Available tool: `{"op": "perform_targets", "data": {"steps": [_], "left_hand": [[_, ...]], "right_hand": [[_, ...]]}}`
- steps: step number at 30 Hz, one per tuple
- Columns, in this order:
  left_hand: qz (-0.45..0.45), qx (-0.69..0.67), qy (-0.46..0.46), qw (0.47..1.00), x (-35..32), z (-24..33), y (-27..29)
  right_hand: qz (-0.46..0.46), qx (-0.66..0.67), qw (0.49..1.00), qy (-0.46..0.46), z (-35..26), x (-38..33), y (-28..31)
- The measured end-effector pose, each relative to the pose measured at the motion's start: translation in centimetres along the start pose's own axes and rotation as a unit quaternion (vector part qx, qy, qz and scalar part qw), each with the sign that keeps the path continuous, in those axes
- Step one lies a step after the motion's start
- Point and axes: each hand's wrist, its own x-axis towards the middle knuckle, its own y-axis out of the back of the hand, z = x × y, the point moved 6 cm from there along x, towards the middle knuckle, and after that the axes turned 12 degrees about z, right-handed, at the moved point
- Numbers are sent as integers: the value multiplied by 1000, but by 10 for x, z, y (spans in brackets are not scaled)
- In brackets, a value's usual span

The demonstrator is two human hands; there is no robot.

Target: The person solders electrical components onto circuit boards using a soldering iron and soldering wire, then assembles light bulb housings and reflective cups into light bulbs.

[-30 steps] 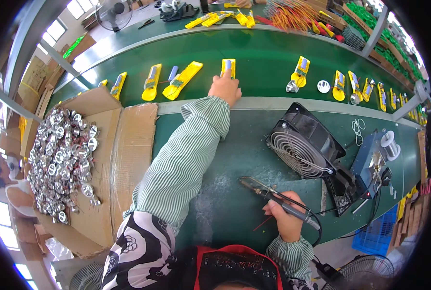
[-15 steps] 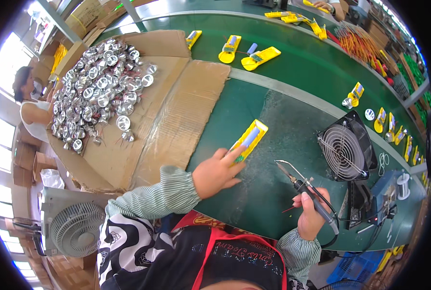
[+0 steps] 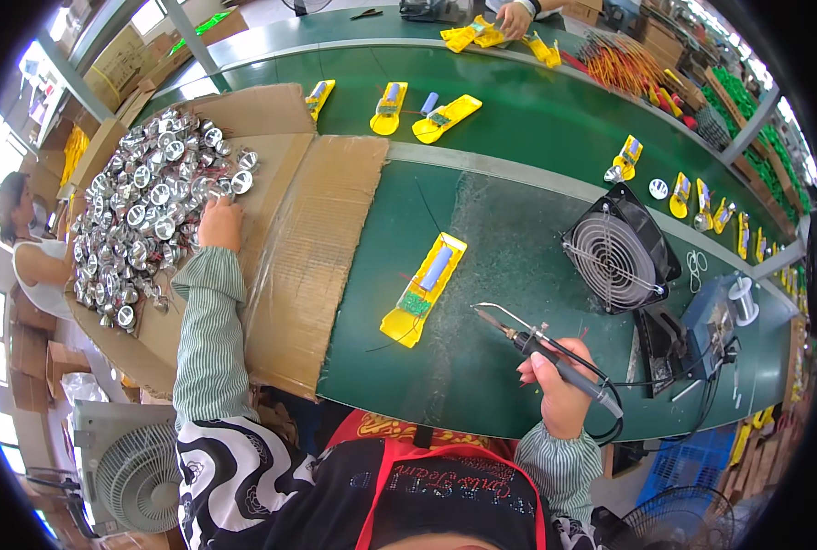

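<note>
My left hand (image 3: 219, 225) reaches into a heap of silver lamp reflectors (image 3: 142, 197) with thin wires, lying in a cardboard box. Its fingers are bent together among the reflectors; the tips are partly hidden, so I cannot make out what they grip. In my right hand (image 3: 562, 390) is a soldering iron (image 3: 573, 374) with a thin metal tube beside its tip, held above the green table. Between my hands lies a yellow plastic housing (image 3: 399, 323), with a blue cylindrical cell (image 3: 437, 268), a green circuit board (image 3: 415, 304) and loose wires.
A black square fan (image 3: 614, 247) stands right of the iron, near a soldering station (image 3: 709, 325) and solder spool (image 3: 744, 301). Several yellow housings (image 3: 388, 110) lie along the green belt beyond. A cardboard flap (image 3: 321, 247) covers the table's left. Another person's hand (image 3: 515, 18) works across the belt.
My left hand has left the yellow housing and moved left into the reflector heap. The housing now lies untouched on the table. My right hand still holds the iron, and the whole view has shifted.
</note>
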Motion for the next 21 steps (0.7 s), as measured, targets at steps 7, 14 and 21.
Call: {"op": "perform_targets", "data": {"steps": [7, 14, 21], "left_hand": [[40, -260, 27, 964, 0, 60, 70], [-182, -499, 171, 830, -42, 151, 110], [-207, -515, 47, 830, -63, 210, 139]], "right_hand": [[-12, -3, 1000, -7, 3, 3, -1], [-31, -24, 999, -4, 0, 6, -15], [-98, -2, 995, 1, 5, 8, -32]]}}
